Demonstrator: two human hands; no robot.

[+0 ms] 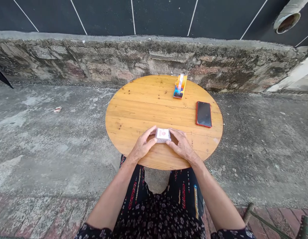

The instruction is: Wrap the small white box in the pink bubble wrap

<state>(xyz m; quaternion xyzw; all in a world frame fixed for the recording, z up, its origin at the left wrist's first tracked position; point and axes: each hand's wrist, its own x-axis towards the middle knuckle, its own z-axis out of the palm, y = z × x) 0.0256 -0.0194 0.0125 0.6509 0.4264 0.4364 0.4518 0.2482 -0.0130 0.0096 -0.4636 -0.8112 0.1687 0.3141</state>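
Note:
A small white box with a red print on top (pixel 163 134), which looks wrapped in clear plastic, lies at the near part of the round wooden table (pixel 144 109). My left hand (pixel 144 142) grips its left end between thumb and fingers. On the opposite end, my right hand (pixel 180 142) has its thumb at the near corner and its fingers at the far corner. Both hands are closed around the box from the sides. The box's underside is hidden.
A yellow and blue tape dispenser (pixel 180 86) stands near the table's far edge. To the right lies a phone in a red case (pixel 204 114). Beyond the table runs a low stone wall (pixel 106 63), with a pipe end (pixel 288 22) at upper right.

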